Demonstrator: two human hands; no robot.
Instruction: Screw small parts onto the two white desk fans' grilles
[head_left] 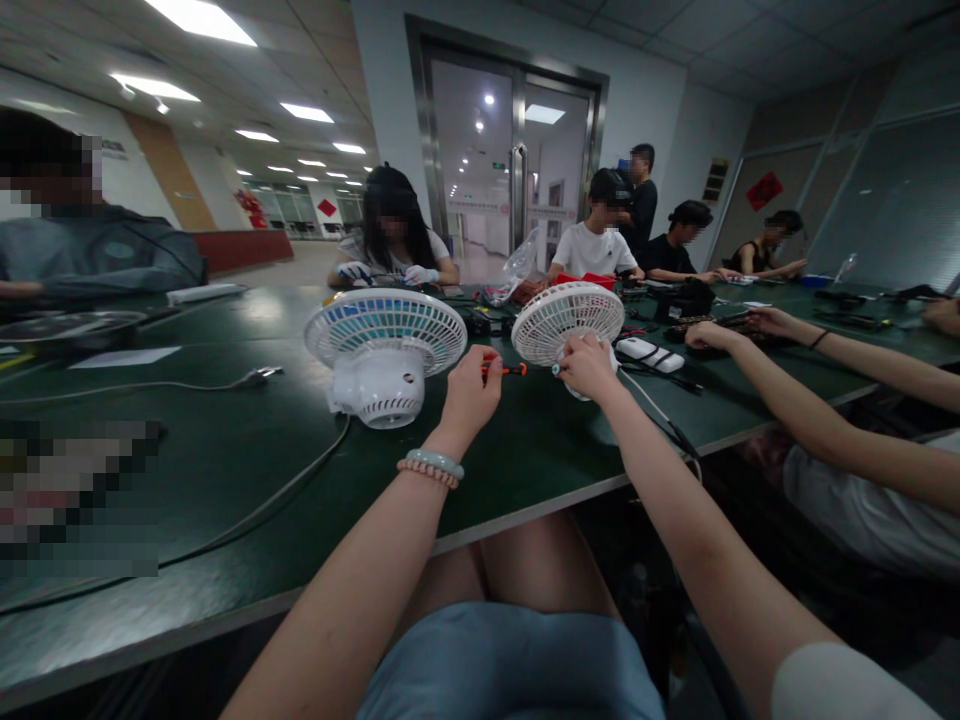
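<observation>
Between L/R fingers [480, 368]: screwdriver [508, 369]

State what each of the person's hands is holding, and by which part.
The left hand grips a screwdriver by its orange handle. The right hand holds the small white fan at the lower rim of its grille.

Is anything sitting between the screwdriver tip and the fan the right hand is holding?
Nothing visible. The left hand holds the orange screwdriver pointing toward the small white fan gripped by the right hand; only bare green table shows under the gap between them.
</observation>
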